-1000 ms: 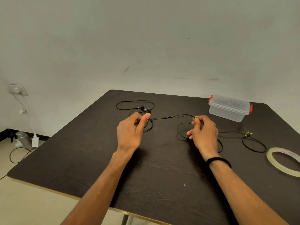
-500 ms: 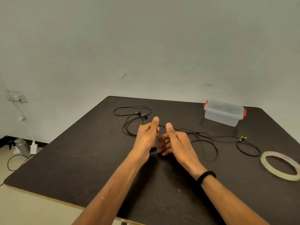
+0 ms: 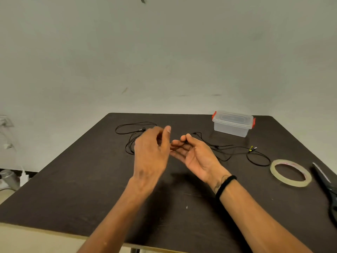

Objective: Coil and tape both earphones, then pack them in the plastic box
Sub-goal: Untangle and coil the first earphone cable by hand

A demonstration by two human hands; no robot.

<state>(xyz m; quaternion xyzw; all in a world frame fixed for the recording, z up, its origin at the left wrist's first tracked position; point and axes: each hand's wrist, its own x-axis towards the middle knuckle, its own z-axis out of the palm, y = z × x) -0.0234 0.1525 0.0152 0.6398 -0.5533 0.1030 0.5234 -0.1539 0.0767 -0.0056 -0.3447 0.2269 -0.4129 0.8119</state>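
Observation:
Two black earphones lie tangled on the dark table (image 3: 91,179). One earphone cable (image 3: 135,124) loops at the back left. The other earphone cable (image 3: 259,157) trails to the right and ends in a yellow plug (image 3: 251,148). My right hand (image 3: 197,157) is palm up and pinches a cable between thumb and forefinger, its other fingers stretched out. My left hand (image 3: 151,154) is blurred just left of it, fingers curled with the thumb raised, and seems to hold the cable that runs from the left loop. The clear plastic box (image 3: 232,125) with red clips stands lidded at the back right.
A roll of clear tape (image 3: 290,172) lies flat on the right of the table. Black scissors (image 3: 328,187) rest at the right edge. The wall stands just behind the table. A socket and charger cables hang at the far left.
Both hands have come together at the table's middle. My right hand has turned palm up with the cable pinched, and my left hand has risen, moving fast beside it.

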